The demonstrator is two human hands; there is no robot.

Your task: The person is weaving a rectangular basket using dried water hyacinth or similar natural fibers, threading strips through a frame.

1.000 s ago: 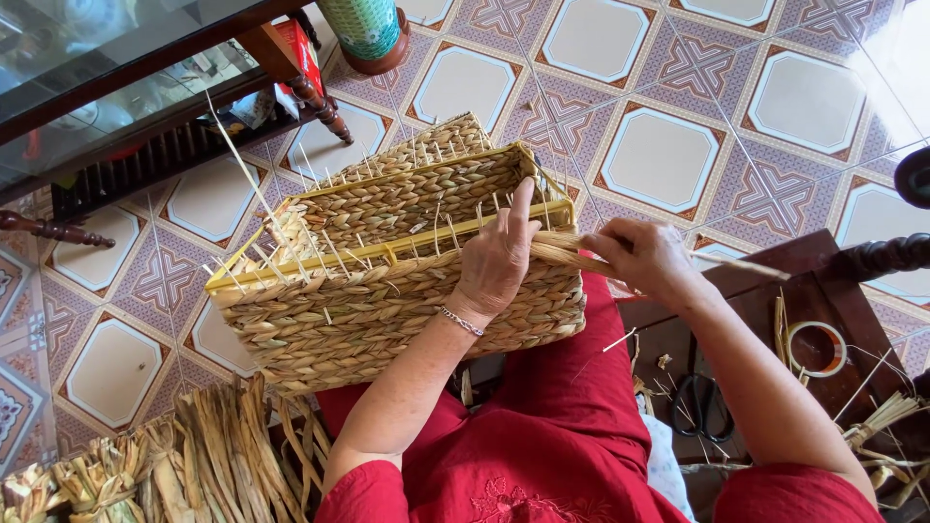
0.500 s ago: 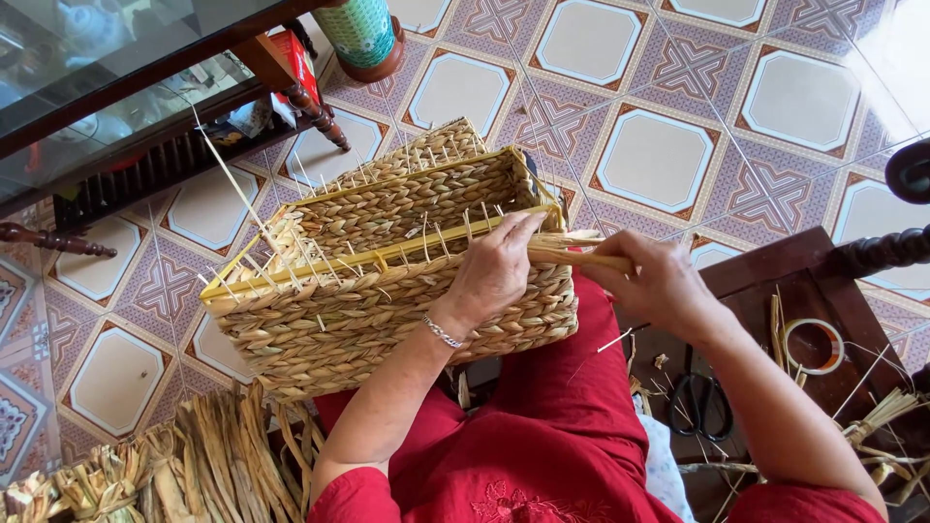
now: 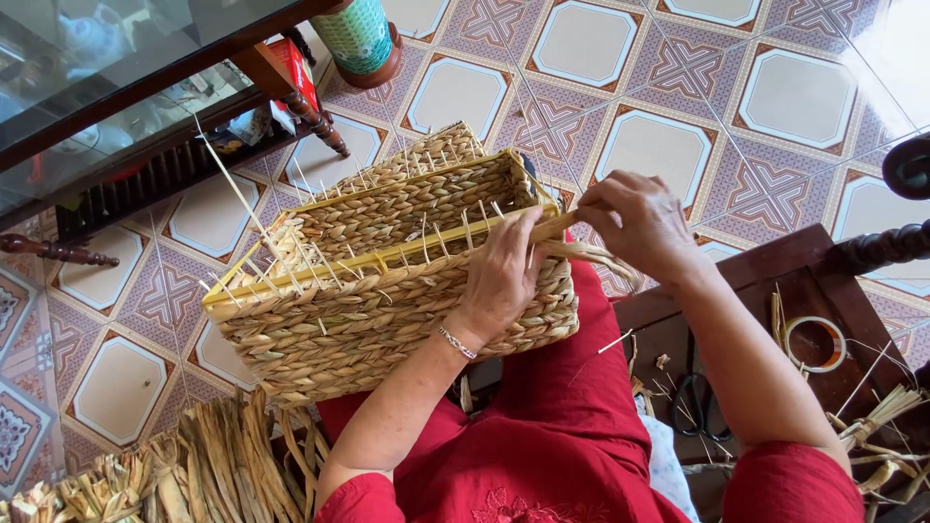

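A rectangular woven straw basket with a yellow frame at its rim rests on my lap over red clothing. My left hand presses against its near wall at the right end, fingers curled over the rim. My right hand is just past the basket's right corner, pinching a flat straw strand that loops down by the corner. Loose strand ends stick up from the basket's edges.
A pile of dried straw lies on the tiled floor at lower left. A dark wooden stool at right holds a tape roll, scissors and straw scraps. A glass-topped table stands at upper left.
The basket has shifted a little on my lap. My right hand has moved closer to the basket's corner and lifted the strand, while my left hand stayed on the rim.
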